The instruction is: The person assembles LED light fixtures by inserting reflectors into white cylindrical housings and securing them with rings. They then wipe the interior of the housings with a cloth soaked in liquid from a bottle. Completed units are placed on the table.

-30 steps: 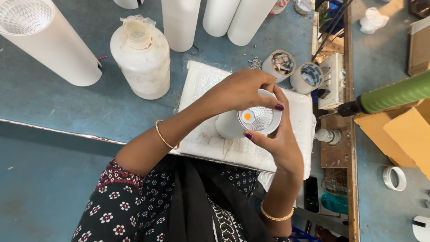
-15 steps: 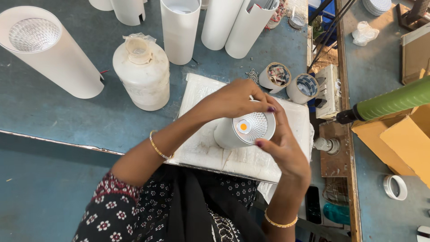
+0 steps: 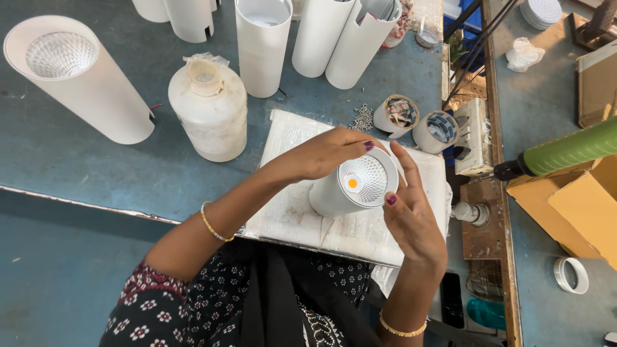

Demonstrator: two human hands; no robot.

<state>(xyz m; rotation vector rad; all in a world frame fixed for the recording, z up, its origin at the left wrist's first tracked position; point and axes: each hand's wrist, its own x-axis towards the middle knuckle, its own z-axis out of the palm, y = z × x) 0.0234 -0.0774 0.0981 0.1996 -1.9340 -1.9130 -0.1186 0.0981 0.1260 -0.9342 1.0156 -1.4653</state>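
Over the white foam pad (image 3: 289, 218) lying at the near edge of the blue worktop (image 3: 77, 167), both hands are holding a short white cylindrical lamp housing (image 3: 350, 189), its ribbed reflector and orange centre facing the camera. Left hand (image 3: 321, 154) is reaching over the housing from the left, fingers curled around its upper rim. Right hand (image 3: 411, 222) is cupping the rim from the right, fingers (image 3: 402, 167) extended and pressed together along the edge, thumb touching the lower rim. Housing is sitting tilted, just above the pad. A white plastic jar (image 3: 209, 119) is standing left of the pad. A long white tube housing (image 3: 74, 77) is lying toward the far left corner. Two tape rolls (image 3: 418, 122) are resting beyond the pad's far right corner.
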